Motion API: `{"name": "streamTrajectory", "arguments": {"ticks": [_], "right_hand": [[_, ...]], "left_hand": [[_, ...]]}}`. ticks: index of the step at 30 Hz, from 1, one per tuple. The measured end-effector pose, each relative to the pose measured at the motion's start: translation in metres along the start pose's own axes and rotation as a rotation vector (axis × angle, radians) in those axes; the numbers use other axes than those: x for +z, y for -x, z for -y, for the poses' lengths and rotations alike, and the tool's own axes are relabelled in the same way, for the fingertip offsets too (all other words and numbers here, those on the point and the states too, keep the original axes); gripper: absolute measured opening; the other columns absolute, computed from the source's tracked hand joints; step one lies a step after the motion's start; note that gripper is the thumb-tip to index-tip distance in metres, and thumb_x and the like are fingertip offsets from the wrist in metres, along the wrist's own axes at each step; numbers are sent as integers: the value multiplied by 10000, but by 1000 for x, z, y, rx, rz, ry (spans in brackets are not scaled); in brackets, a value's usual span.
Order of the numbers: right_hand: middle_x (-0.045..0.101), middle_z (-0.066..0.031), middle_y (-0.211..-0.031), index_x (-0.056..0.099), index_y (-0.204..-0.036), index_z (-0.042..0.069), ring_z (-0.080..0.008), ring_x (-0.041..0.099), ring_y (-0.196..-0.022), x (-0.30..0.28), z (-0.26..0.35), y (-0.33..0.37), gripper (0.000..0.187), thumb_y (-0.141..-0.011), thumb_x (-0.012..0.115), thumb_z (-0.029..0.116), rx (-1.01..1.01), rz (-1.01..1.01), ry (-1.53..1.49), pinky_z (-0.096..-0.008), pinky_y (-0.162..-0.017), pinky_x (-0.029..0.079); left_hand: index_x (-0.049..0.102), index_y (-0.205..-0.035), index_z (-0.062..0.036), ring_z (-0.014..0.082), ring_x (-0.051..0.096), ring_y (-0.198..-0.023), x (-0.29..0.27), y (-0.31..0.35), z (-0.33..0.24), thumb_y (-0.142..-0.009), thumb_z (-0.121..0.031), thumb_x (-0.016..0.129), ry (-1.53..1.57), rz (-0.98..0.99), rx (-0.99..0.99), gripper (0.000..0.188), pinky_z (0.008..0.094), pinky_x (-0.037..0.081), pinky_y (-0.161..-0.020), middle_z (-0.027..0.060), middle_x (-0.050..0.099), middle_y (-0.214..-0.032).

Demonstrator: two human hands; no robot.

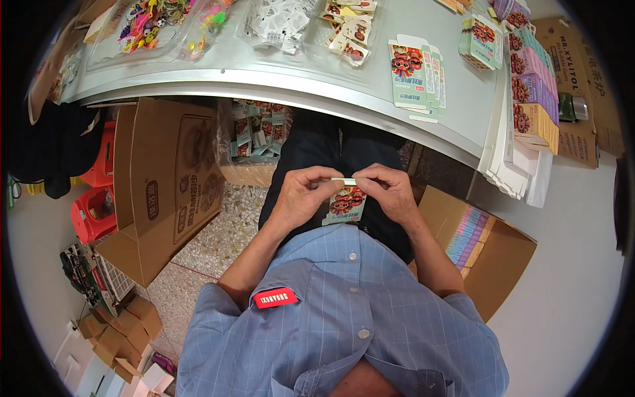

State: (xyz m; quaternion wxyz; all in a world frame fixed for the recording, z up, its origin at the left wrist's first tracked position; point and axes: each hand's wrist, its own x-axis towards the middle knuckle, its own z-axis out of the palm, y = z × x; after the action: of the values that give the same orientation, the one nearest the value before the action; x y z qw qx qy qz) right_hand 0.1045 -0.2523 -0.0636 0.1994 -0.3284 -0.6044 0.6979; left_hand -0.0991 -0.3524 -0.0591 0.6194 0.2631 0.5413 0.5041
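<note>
Over my lap I hold a small printed carton [346, 206] with red cartoon figures on pale green. My left hand [303, 195] pinches its upper left edge between thumb and fingers. The upper right edge is gripped the same way by my right hand [389, 192]. A white flap shows at the top between my fingertips. Whether anything is inside the carton cannot be seen. Flat unfolded cartons [411, 74] of the same print lie at the table's front edge, ahead of my right hand.
On the table [238, 74] stand clear trays of colourful trinkets [151, 25], white packets [281, 23] and picture cards [350, 32]. Boxes are stacked at right [529, 92]. Cardboard boxes flank me: a tall one [169, 172] at left, an open one [506, 255] holding colourful cartons at right.
</note>
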Motion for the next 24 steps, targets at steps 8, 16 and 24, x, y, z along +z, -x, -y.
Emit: {"name": "streamTrajectory", "arguments": {"ticks": [8,16,24], "right_hand": [[688,-82,-934,729,-1026,-41,-125,616,-856,-3,-2,-1,137,-937,652,29,52,16,2,-256,-770,489],[716,-126,-987,749,-1037,-15,-195,669,-904,-7,-1,1,174,-867,727,15,-186,63,152,-291,-802,530],[717,-123,-1023,740,-1084,2,-198,675,-946,-7,19,0,287,-802,787,0,-229,110,183,-295,-817,534]], "left_hand": [[735,-1085,20,104,677,-789,-3,2,1,-941,-61,677,10,2,-86,175,231,567,-705,66,731,-914],[738,-1102,1,118,685,-853,-9,7,1,-890,-53,741,-416,105,238,218,232,553,-706,126,732,-1042],[749,-1025,7,185,693,-888,-1,13,-4,-840,-11,762,-374,36,290,186,273,543,-742,139,729,-1041]]}}
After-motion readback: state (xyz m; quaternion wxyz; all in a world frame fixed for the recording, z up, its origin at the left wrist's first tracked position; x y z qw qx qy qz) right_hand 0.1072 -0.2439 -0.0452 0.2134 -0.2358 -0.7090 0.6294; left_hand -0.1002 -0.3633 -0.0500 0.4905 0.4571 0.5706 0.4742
